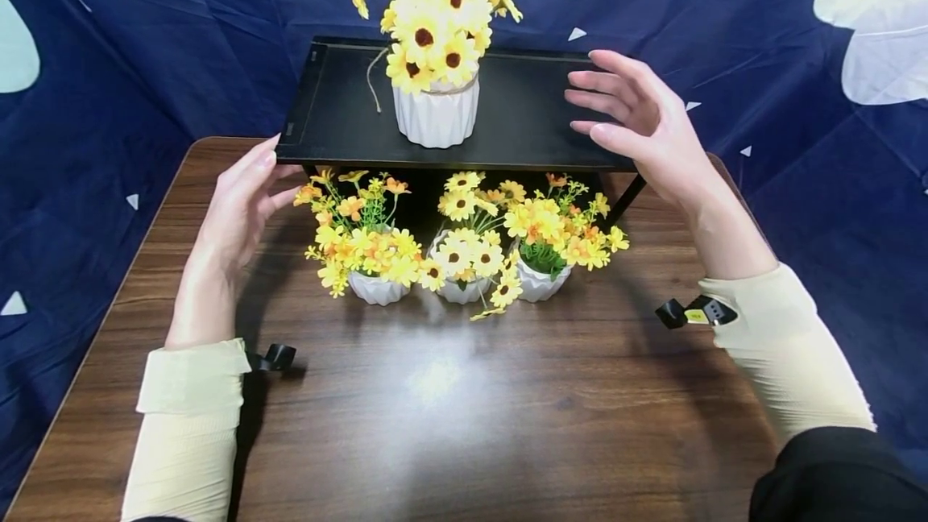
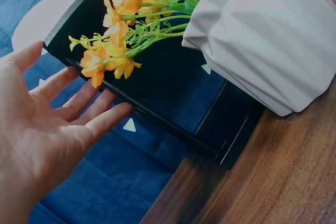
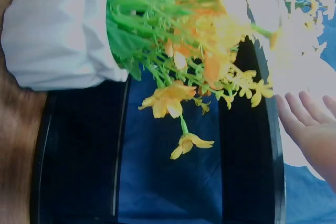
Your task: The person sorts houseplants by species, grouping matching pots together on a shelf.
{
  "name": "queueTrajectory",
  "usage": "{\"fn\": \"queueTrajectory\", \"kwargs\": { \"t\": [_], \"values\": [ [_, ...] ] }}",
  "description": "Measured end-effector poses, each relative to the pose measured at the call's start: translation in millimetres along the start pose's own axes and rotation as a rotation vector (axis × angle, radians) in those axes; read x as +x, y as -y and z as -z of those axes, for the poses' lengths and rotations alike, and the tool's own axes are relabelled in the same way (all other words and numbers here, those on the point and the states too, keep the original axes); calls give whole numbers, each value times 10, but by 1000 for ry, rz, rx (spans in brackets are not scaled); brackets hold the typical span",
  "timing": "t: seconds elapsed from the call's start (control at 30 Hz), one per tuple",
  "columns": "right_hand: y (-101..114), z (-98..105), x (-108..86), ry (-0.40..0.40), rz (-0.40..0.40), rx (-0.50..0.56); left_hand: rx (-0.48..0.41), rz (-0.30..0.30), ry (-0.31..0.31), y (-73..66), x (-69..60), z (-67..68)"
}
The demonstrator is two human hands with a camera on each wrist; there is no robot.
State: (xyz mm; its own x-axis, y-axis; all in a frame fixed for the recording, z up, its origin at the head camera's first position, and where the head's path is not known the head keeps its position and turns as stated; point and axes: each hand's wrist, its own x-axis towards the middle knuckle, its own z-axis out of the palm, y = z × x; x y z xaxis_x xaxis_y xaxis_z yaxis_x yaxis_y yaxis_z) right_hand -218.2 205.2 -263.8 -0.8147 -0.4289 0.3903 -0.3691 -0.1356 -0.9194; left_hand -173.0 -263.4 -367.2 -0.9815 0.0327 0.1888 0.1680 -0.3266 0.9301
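Observation:
A black two-tier rack (image 1: pixel 525 115) stands on the table. On its top lies a white fluted pot (image 1: pixel 437 115) of yellow daisies with dark centres. My left hand (image 1: pixel 235 204) touches the rack's left front corner; the left wrist view shows its fingers (image 2: pixel 60 82) spread along the side bar. Over the right end of the top, my right hand (image 1: pixel 648 123) hovers with fingers apart, holding nothing. Below the upper tier, three white pots of artificial flowers sit in a row: left pot (image 1: pixel 377 288), middle pot (image 1: pixel 464 290) and right pot (image 1: pixel 542 284).
The brown wooden table (image 1: pixel 464 441) extends toward me. A dark blue cloth (image 1: pixel 217 22) with white shapes hangs behind and at the sides. A string end (image 1: pixel 374 83) curls beside the upper pot. Blossoms from the lower pots stick out in front of the rack.

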Motion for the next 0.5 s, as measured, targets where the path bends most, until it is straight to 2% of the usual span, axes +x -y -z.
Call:
{"fn": "queueTrajectory", "kwargs": {
  "t": [0.17,0.33,0.5],
  "values": [
    [21,-36,-134,-13,51,18,-4,-5,-3,-2,0,8],
    [60,-98,-272,11,79,66,3,-4,-1,-1,1,15],
    [81,-168,-396,42,100,71,8,4,1,1,6,14]
  ]
}}
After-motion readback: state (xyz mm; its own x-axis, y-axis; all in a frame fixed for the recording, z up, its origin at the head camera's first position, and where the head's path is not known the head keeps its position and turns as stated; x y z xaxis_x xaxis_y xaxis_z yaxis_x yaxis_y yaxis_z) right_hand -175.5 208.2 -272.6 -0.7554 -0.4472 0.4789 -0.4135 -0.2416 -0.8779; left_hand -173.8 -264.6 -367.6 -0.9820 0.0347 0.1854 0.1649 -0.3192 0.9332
